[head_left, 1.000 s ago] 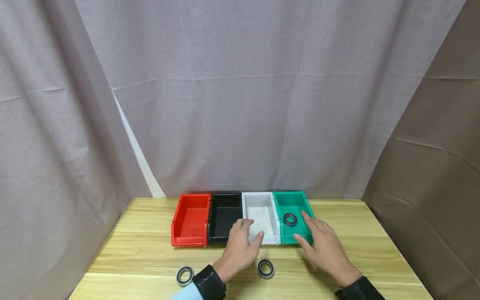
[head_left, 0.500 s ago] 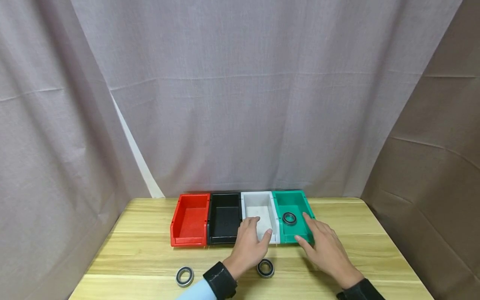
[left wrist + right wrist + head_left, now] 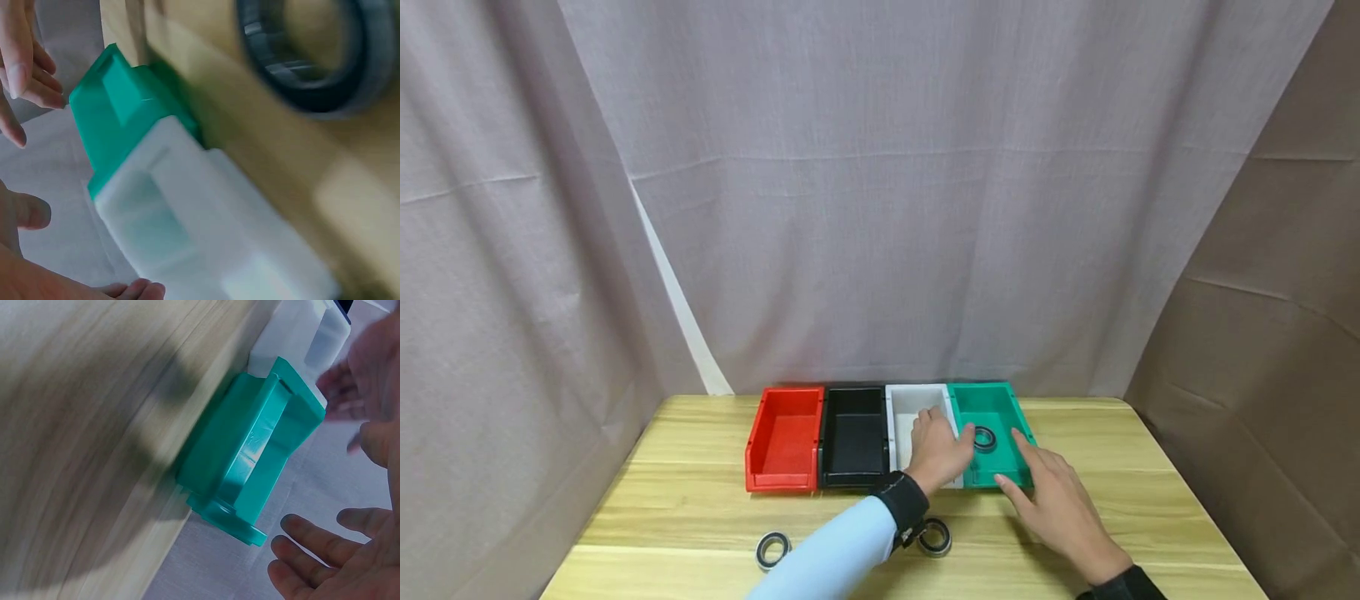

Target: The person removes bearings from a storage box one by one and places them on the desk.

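My left hand [image 3: 938, 450] is over the white bin [image 3: 901, 425], palm down, with its thumb spread toward the green bin [image 3: 992, 406]. A dark-ringed bearing [image 3: 985, 439] lies in the green bin, close to that thumb in the head view; whether they touch I cannot tell. Nothing shows between the left fingers and thumb in the left wrist view. At the right front of the green bin is my right hand [image 3: 1060, 504], fingers extended and thumb apart, holding nothing. Another bearing [image 3: 935, 538] lies on the table, partly covered by the left wristband.
Red bin [image 3: 786, 433] and black bin [image 3: 853, 433] stand in line left of the white one. A third bearing [image 3: 772, 550] lies at the front left of the wooden table [image 3: 670, 492], beside the left sleeve. Grey curtain [image 3: 865, 250] hangs behind.
My left hand has moved right and forward, from between the black and white bins to over the white bin beside the green one. The right hand has hardly moved.
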Action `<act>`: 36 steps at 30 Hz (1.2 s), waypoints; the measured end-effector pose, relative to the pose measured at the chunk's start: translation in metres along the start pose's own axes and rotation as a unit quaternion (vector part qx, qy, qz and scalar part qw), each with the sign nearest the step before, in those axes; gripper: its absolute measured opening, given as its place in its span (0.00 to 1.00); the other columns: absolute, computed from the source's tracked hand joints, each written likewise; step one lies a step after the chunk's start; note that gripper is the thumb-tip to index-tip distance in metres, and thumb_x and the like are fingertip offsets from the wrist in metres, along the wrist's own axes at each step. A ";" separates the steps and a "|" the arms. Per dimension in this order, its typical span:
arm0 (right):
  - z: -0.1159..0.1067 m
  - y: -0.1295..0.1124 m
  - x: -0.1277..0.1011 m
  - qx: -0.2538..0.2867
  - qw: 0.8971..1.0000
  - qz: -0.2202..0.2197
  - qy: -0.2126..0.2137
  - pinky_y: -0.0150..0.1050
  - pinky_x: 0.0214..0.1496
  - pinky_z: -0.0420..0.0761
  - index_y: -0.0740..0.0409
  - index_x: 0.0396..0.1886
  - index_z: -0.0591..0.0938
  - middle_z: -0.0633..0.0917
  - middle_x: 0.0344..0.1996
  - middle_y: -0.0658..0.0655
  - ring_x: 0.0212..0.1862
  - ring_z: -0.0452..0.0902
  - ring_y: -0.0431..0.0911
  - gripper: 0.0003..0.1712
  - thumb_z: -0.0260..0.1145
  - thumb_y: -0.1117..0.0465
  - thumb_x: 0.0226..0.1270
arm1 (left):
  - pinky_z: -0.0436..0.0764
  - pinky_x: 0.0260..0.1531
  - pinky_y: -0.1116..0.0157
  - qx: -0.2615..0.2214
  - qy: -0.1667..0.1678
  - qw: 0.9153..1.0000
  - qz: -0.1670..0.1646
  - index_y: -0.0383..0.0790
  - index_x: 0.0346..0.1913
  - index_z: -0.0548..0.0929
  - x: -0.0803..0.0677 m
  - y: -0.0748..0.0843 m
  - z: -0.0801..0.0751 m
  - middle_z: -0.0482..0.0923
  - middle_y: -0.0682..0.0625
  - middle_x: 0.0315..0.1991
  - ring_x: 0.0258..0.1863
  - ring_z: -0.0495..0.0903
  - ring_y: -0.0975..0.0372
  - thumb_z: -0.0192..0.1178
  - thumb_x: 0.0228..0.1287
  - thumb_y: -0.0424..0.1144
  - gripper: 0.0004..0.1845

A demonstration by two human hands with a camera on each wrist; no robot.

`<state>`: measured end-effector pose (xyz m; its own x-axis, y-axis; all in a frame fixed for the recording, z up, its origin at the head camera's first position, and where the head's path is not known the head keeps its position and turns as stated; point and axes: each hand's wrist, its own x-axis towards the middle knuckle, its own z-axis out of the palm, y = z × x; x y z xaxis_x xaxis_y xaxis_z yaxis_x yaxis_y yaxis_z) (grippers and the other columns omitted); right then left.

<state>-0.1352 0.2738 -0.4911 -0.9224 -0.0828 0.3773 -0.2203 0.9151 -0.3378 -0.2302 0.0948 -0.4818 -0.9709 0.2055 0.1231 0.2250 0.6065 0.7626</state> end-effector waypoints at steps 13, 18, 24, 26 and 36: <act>0.000 -0.001 -0.004 0.006 1.000 0.013 0.002 0.68 0.68 0.76 0.66 0.82 0.65 0.82 0.66 0.73 0.67 0.78 0.70 0.46 0.71 0.48 0.76 | 0.75 0.65 0.45 0.033 0.089 0.994 -0.055 0.16 0.73 0.62 0.041 0.008 0.051 0.71 0.28 0.62 0.61 0.73 0.40 0.57 0.77 0.41 0.34; 0.001 -0.002 -0.003 0.010 1.000 0.021 -0.001 0.68 0.67 0.77 0.65 0.83 0.64 0.82 0.67 0.73 0.68 0.78 0.70 0.46 0.70 0.47 0.77 | 0.76 0.54 0.46 0.015 0.120 0.992 -0.019 0.18 0.70 0.62 0.051 -0.020 0.074 0.70 0.32 0.54 0.51 0.72 0.43 0.58 0.72 0.34 0.31; -0.001 -0.001 -0.005 0.005 1.000 0.011 0.008 0.68 0.67 0.76 0.67 0.82 0.65 0.82 0.66 0.73 0.67 0.78 0.70 0.45 0.70 0.49 0.76 | 0.76 0.51 0.46 0.016 0.120 0.992 -0.025 0.21 0.69 0.64 0.056 -0.027 0.084 0.70 0.35 0.52 0.48 0.71 0.46 0.60 0.69 0.34 0.31; 0.000 -0.001 -0.005 0.005 1.000 0.011 0.008 0.68 0.67 0.76 0.67 0.81 0.65 0.82 0.66 0.74 0.67 0.78 0.70 0.45 0.70 0.49 0.76 | 0.76 0.53 0.47 0.020 0.114 0.993 -0.031 0.21 0.70 0.64 0.054 -0.022 0.080 0.70 0.34 0.53 0.50 0.72 0.46 0.61 0.69 0.34 0.32; 0.003 -0.004 -0.003 0.008 1.000 0.022 -0.009 0.69 0.69 0.75 0.67 0.81 0.65 0.80 0.69 0.74 0.69 0.77 0.71 0.44 0.69 0.48 0.77 | 0.76 0.62 0.50 0.052 0.083 0.993 -0.063 0.24 0.74 0.62 0.043 -0.003 0.069 0.71 0.36 0.58 0.56 0.73 0.48 0.62 0.73 0.35 0.33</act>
<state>-0.1325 0.2695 -0.4940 -0.9373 -0.0492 0.3451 -0.1833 0.9116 -0.3679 -0.2674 0.1546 -0.5224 -0.9901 -0.0027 0.1402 0.0988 0.6965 0.7107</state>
